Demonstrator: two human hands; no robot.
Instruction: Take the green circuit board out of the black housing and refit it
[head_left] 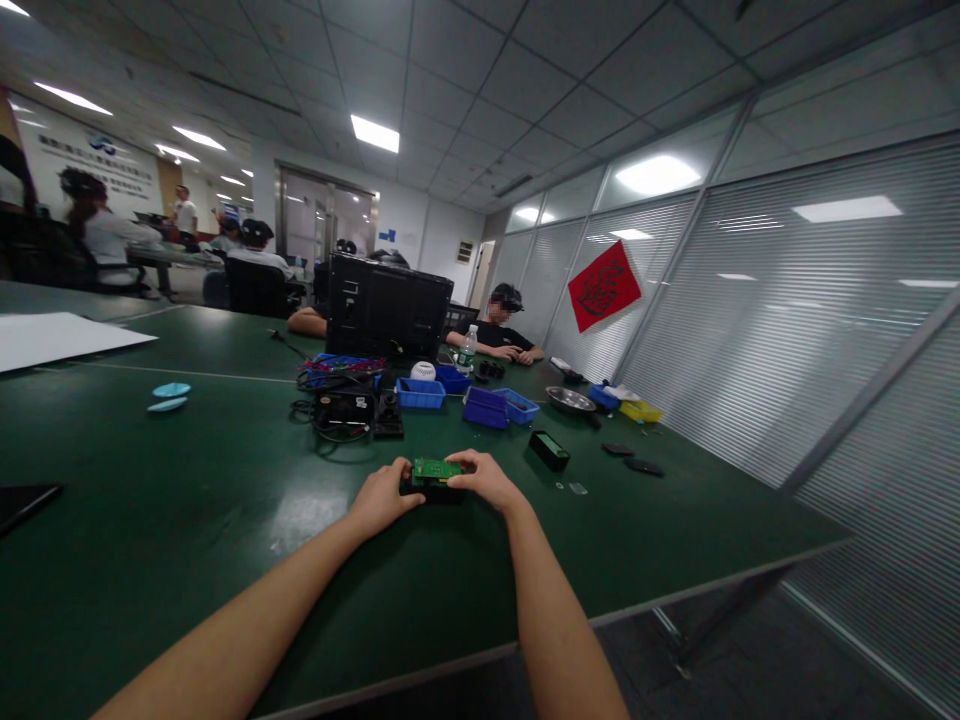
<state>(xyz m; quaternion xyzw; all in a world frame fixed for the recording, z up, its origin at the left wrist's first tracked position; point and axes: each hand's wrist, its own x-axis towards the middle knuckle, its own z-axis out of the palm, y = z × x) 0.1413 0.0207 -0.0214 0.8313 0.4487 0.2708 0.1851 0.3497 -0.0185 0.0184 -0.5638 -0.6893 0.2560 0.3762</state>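
Observation:
Between my hands, a green circuit board (433,469) sits at the top of a black case (444,494) on the green table. My left hand (382,498) is closed round the left end of the case, thumb along its near side and fingers behind. At the board's right edge, my right hand (486,480) is pinched closed on it, with thumb in front and fingers over the top. Whether the board lies fully inside the case cannot be made out. To the right stands a similar black case (550,452) with a green board showing inside.
Behind my hands are blue bins (421,393), a tangle of cables (341,375), a black power adapter (343,408) and a monitor (390,310). A metal bowl (570,400) and flat black pieces (643,467) lie right. A person (501,330) sits across the table.

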